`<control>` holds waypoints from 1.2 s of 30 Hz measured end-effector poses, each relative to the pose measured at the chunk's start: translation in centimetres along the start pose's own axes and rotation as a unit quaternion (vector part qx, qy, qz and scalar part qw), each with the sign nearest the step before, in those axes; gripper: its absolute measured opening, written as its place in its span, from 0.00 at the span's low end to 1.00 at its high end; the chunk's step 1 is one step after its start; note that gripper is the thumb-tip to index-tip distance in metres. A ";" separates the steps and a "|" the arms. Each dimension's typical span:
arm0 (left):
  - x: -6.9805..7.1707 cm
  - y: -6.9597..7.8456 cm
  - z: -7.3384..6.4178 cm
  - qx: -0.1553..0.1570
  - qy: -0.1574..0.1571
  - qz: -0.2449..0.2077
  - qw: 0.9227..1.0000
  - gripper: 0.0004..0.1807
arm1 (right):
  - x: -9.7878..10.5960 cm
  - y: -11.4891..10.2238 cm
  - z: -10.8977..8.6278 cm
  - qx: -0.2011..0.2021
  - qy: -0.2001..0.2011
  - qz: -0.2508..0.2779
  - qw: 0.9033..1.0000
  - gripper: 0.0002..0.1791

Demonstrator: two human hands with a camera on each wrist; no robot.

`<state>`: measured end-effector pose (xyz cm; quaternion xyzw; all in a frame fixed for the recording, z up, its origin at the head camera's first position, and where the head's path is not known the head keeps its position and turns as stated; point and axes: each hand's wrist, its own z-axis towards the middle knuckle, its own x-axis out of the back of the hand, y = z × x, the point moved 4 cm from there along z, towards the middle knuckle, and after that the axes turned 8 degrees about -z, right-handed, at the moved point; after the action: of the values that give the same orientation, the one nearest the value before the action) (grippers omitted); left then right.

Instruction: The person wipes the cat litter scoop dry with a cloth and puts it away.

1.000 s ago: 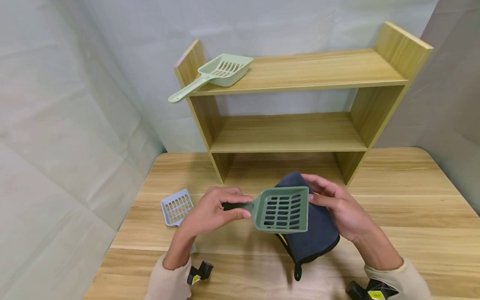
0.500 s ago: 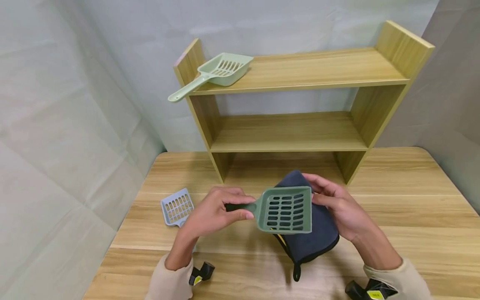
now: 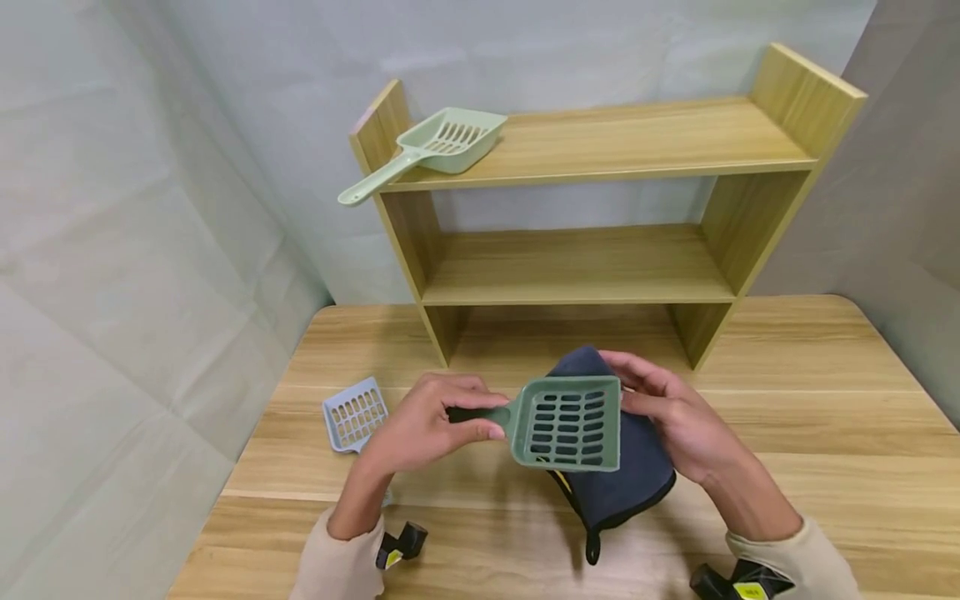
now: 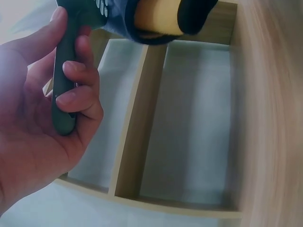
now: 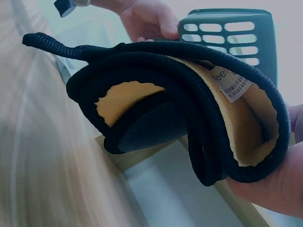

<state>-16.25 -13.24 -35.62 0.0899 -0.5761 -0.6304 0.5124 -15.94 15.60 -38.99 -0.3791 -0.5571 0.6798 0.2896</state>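
Note:
In the head view my left hand (image 3: 431,421) grips the handle of a dark green slotted litter scoop (image 3: 527,450). Its fingers curl round that handle (image 4: 65,90) in the left wrist view. My right hand (image 3: 686,425) holds a folded navy cloth (image 3: 630,475) behind the scoop's pan, thumb in front near the pan's right edge. Whether the thumb touches the scoop I cannot tell. The right wrist view shows the cloth's yellow inner side (image 5: 130,97), black edging, a white label (image 5: 232,85) and a hanging loop (image 5: 52,45). The scoop hides part of the cloth.
A pale green litter scoop (image 3: 450,146) lies on the top board of a wooden shelf unit (image 3: 600,287), its handle jutting past the left front. A light blue scoop (image 3: 354,414) lies on the wooden table (image 3: 832,433), partly hidden by my left arm.
Both hands stay almost in place. The green scoop and the cloth have shifted only slightly, a little lower in the head view than half a second ago.

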 end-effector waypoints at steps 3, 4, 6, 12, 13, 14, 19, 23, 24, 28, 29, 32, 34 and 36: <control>0.4 0.0 -0.2 0.024 0.003 0.009 1.000 0.17 | 0.2 -0.4 -0.1 0.003 0.004 0.000 1.000 0.28; 0.6 0.0 -0.3 0.034 0.003 0.011 0.999 0.18 | 0.3 -0.5 -0.1 0.002 0.006 0.002 1.000 0.27; 0.9 0.0 -0.5 0.050 0.004 0.018 0.999 0.18 | 0.5 -0.8 -0.2 -0.001 0.008 0.005 1.000 0.27; 1.6 0.0 -0.9 0.079 0.012 0.043 0.996 0.20 | 0.8 -1.4 -0.5 -0.001 0.010 0.016 1.000 0.27; 1.8 0.0 -0.9 0.080 0.016 0.048 0.995 0.20 | 0.8 -1.5 -0.5 -0.001 0.012 0.017 1.000 0.27; 1.9 0.0 -1.0 0.081 0.021 0.054 0.995 0.20 | 0.8 -1.5 -0.5 -0.002 0.013 0.017 1.000 0.27; 2.2 0.0 -0.9 0.080 0.054 0.077 0.992 0.20 | 0.6 -1.7 -0.6 -0.005 0.022 0.024 0.999 0.26; 2.5 -0.3 -0.8 0.090 0.088 0.096 0.987 0.20 | 0.2 -1.6 -0.6 -0.006 0.020 0.024 1.000 0.25; 2.6 -0.3 -0.8 0.094 0.097 0.101 0.986 0.20 | 0.1 -1.5 -0.6 -0.006 0.020 0.019 1.000 0.25; 2.8 -0.4 -0.7 0.100 0.129 0.115 0.980 0.20 | -0.2 -1.2 -0.5 -0.010 0.029 -0.002 1.000 0.24; 2.8 -0.5 -0.7 0.101 0.138 0.120 0.978 0.20 | -0.2 -1.1 -0.5 -0.011 0.029 -0.004 1.000 0.24; 2.7 -0.3 -0.5 0.092 0.168 0.138 0.972 0.20 | -0.4 -0.8 -0.4 -0.015 0.027 -0.002 1.000 0.22; 2.5 -0.3 -0.4 0.082 0.189 0.142 0.968 0.21 | -0.7 -0.6 -0.3 -0.019 0.025 0.002 1.000 0.21; 2.2 -0.3 -0.2 0.070 0.203 0.143 0.966 0.21 | -1.0 -0.4 -0.2 -0.021 0.028 0.003 0.999 0.20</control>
<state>-17.27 -15.10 -34.88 0.1684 -0.5093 -0.4771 0.6962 -15.22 15.01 -38.41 -0.4053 -0.5620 0.6579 0.2949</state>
